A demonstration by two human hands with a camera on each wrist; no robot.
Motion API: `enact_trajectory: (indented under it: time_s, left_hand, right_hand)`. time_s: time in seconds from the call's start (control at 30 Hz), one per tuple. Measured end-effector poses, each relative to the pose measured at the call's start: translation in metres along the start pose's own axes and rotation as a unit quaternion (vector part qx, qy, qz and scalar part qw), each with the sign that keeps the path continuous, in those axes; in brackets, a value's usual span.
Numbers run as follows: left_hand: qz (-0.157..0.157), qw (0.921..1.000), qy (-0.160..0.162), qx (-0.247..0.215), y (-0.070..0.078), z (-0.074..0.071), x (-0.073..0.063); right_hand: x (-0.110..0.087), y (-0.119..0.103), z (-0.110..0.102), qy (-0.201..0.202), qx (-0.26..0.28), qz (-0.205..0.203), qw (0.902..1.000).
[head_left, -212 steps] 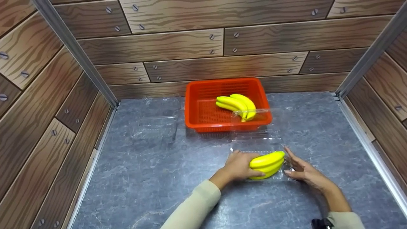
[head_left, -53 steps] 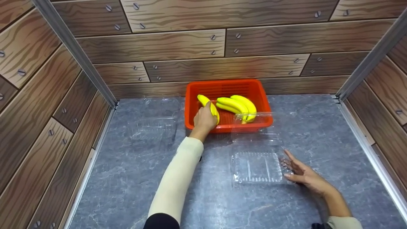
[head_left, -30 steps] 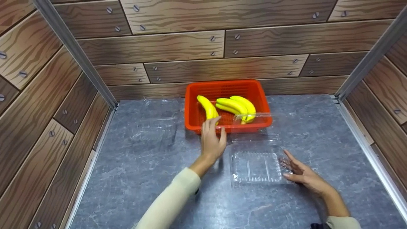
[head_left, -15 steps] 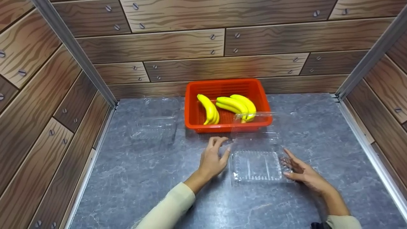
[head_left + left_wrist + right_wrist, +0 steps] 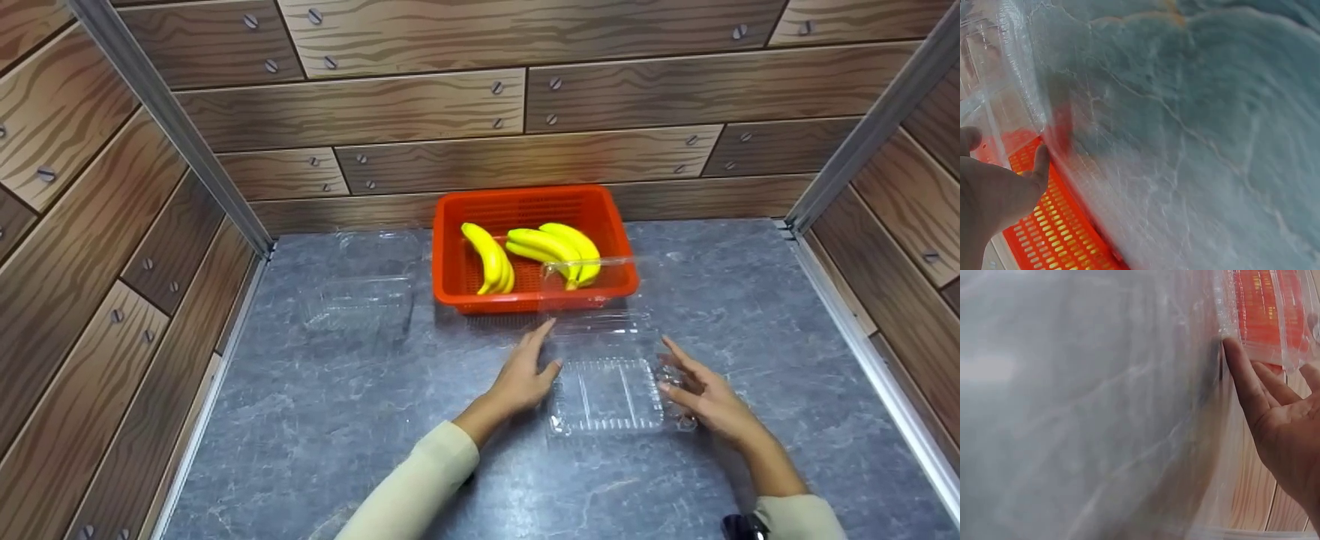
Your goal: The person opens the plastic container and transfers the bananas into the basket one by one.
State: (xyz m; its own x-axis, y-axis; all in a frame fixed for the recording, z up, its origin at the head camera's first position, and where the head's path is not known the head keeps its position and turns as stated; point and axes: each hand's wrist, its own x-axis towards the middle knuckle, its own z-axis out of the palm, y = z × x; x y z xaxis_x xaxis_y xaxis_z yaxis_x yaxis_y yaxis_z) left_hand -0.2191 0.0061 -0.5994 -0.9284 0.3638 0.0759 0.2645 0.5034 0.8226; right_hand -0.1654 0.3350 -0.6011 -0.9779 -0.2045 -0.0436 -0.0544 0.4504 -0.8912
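Observation:
A clear plastic clamshell container (image 5: 606, 394) stands with its lid raised on the grey tabletop, no fruit inside it. My left hand (image 5: 519, 381) is at the container's left side, fingers stretched toward the hinge edge. On the opposite side my right hand (image 5: 712, 405) rests against the container's wall with fingers extended; the right wrist view shows the hand (image 5: 1289, 422) at the clear plastic edge. Behind the lid, a red basket (image 5: 442, 281) holds one bunch of yellow bananas (image 5: 491, 259) at its left and another bunch (image 5: 559, 251) at its right, partly seen through the lid.
A second clear clamshell container (image 5: 360, 304) stands with its lid up at the left of the tabletop (image 5: 315, 420). Wood-patterned walls (image 5: 435, 105) with metal corner strips enclose the back and both sides.
My left hand carried a banana bunch from the container to the basket's left side, let go, and came back to the container's left side. My right hand stayed at the container, shifting slightly.

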Motion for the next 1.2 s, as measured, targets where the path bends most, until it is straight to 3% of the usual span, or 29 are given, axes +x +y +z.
enact_trajectory:
  time_s: [0.33,0.43,0.53,0.7,0.73,0.77,1.0,1.2]
  left_hand:
    - [-0.002,0.9999,0.01,0.009,-0.004,0.014,0.004]
    - [0.012,0.9997,0.019,-0.009,-0.004,0.02,0.006]
    - [0.036,0.9987,0.035,-0.003,-0.013,0.034,0.012]
    - [0.017,0.9991,0.028,-0.026,-0.002,0.041,0.017]
    - [0.021,0.9992,0.032,-0.013,-0.004,0.045,0.02]
    - [0.012,0.9993,0.026,-0.022,0.004,0.042,0.019]
    - [-0.003,0.9999,0.011,0.005,0.02,0.053,0.029]
    - [-0.005,0.9998,0.005,0.02,0.029,0.067,0.036]
  right_hand:
    - [0.01,-0.003,0.001,0.001,-0.051,-0.009,0.9987]
    - [0.009,0.0,-0.002,0.014,-0.079,-0.006,0.9968]
    - [0.008,0.003,-0.006,0.021,-0.07,-0.002,0.9973]
    - [0.005,0.012,-0.014,0.035,-0.055,-0.013,0.9978]
    - [0.005,0.014,-0.016,0.039,-0.056,-0.014,0.9976]
    - [0.004,0.017,-0.017,0.039,-0.051,-0.014,0.9978]
    - [0.001,0.026,-0.03,0.05,-0.041,-0.015,0.9978]
    - [-0.005,0.033,-0.045,0.043,-0.03,0.018,0.9985]
